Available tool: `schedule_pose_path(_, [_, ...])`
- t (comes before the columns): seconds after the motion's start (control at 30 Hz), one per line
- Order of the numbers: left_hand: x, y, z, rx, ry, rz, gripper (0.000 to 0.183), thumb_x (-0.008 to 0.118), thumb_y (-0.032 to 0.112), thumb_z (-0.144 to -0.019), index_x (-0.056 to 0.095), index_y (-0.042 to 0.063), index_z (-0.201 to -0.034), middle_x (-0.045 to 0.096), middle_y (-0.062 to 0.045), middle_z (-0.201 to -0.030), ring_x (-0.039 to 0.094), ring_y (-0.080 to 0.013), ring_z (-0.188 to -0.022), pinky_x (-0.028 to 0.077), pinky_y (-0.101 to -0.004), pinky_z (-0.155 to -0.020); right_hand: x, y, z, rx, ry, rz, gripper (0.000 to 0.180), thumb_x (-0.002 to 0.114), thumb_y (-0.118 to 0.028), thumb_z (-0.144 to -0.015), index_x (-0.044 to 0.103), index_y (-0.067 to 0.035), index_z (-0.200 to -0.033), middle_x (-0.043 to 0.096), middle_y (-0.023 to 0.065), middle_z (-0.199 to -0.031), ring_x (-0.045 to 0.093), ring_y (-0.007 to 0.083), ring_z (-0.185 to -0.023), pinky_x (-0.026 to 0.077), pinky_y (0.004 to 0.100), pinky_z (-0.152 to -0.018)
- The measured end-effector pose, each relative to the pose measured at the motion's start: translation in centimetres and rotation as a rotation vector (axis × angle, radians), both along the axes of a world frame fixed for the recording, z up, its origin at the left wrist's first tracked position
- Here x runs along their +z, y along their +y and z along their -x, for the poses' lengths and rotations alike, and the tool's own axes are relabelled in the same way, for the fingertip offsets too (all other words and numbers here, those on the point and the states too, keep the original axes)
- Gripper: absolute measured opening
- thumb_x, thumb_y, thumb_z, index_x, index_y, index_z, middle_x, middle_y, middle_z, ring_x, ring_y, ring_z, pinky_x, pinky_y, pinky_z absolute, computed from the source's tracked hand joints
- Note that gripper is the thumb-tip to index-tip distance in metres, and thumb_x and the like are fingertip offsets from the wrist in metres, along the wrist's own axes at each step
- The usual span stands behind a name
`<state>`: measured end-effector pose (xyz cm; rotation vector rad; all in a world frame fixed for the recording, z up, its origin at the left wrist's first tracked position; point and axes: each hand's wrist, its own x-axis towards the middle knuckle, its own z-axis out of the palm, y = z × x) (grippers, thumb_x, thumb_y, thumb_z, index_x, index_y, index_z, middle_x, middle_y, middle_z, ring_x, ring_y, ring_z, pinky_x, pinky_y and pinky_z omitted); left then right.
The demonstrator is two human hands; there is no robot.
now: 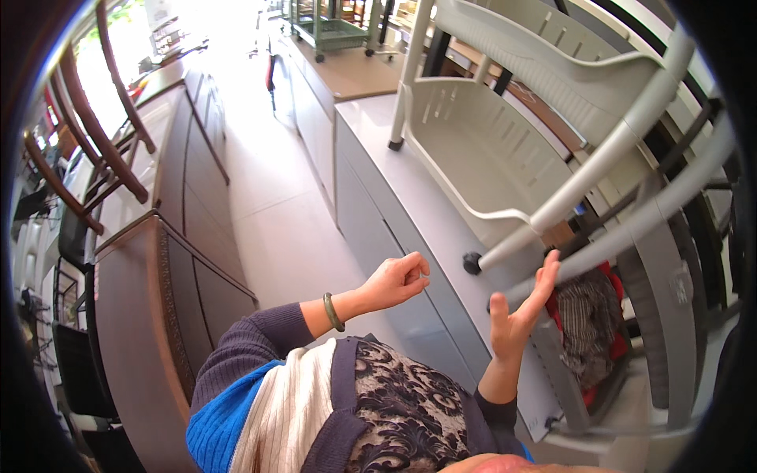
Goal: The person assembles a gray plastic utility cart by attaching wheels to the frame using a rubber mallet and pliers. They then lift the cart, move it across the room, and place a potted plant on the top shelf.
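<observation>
My left hand (399,279) is curled into a loose fist with nothing in it. It hovers beside the grey cabinet (378,189), and a dark green bangle (333,312) circles its wrist. My right hand (521,316) is raised over the cabinet's right side, fingers extended and thumb apart, holding nothing. Its fingertips overlap a light grey tube (639,213) in the view; whether they touch it I cannot tell. Close by stands a tiered plastic trolley (491,148) with basket shelves and black castors (472,263), on top of the cabinet.
To the left, upturned wooden chair legs (94,118) rise from dark brown cabinets (136,319). A pale floor aisle (272,207) runs between the cabinet rows. Farther off stands a green trolley (331,35). Striped cloth (585,325) lies against something red at right.
</observation>
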<state>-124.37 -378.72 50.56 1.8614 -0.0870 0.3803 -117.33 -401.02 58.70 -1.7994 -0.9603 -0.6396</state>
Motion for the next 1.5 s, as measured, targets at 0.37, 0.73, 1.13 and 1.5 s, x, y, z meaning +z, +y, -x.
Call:
schedule_pose_path(0.37, [-1.3,14.4,-3.3,0.271,-0.041,0.130,0.018,0.064,0.005,-0.087,0.057,0.003,-0.104,0.053,0.002,-0.069,0.050,-0.0056,-0.065,0.042,-0.0227,-0.058,0.7,7.9,-10.0,-0.466,0.077,-0.411,0.060,0.068,-0.014,-0.087,0.036,0.007,-0.134,0.050,0.0227,-0.129,0.052,0.0296,-0.115,0.043,0.0396,-0.099])
schedule_pose_path(0.73, [11.3,31.4,-28.5,-0.001,-0.429,-0.139,0.083,0.067,0.044,-0.086,0.026,0.001,-0.145,0.044,-0.025,-0.138,0.043,-0.0353,-0.129,0.033,-0.0411,-0.108,-1.1,8.6,-11.1,-0.564,0.212,-0.765,0.043,0.062,-0.005,-0.076,0.050,0.005,-0.117,0.057,0.0105,-0.104,0.054,0.0200,-0.095,0.042,0.0322,-0.089])
schedule_pose_path(1.13, [10.8,25.8,-32.9,-0.060,-0.479,0.233,0.027,0.066,0.023,-0.089,0.048,0.003,-0.091,0.056,-0.007,-0.068,0.055,-0.0160,-0.060,0.047,-0.0334,-0.056,-2.0,7.3,-10.7,-0.775,0.164,-0.424,0.048,0.062,-0.025,-0.087,0.045,0.002,-0.124,0.056,0.0151,-0.113,0.053,0.0269,-0.105,0.041,0.0363,-0.094])
schedule_pose_path(1.5, [17.9,14.6,-15.9,-0.307,-0.830,0.069,0.035,0.053,0.002,-0.093,0.050,0.000,-0.127,0.059,-0.013,-0.119,0.058,-0.0200,-0.106,0.045,-0.0323,-0.094,6.7,-5.6,4.0,-1.390,-0.434,-0.494,0.053,0.064,-0.023,-0.089,0.044,0.003,-0.130,0.047,0.0213,-0.131,0.044,0.0348,-0.122,0.032,0.0425,-0.105])
